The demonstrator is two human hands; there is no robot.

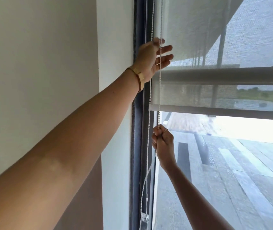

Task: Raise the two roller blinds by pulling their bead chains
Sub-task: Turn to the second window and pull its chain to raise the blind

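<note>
The chain (160,90) hangs vertical at the blind's (215,97) left edge, beside the frame (139,130); the blind's bottom bar runs left to right. The right hand (163,141) is clenched on the chain below the bar; the left hand (152,58), higher, has its fingers (165,48) released around it.

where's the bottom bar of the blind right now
In the head view the bottom bar runs across mid-frame right of the window frame, just above the right hand and below the left hand.

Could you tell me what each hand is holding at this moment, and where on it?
The right hand is fisted around the bead chain just below the blind's bottom bar. The left hand is open higher up beside the same chain, gripping nothing.
</note>
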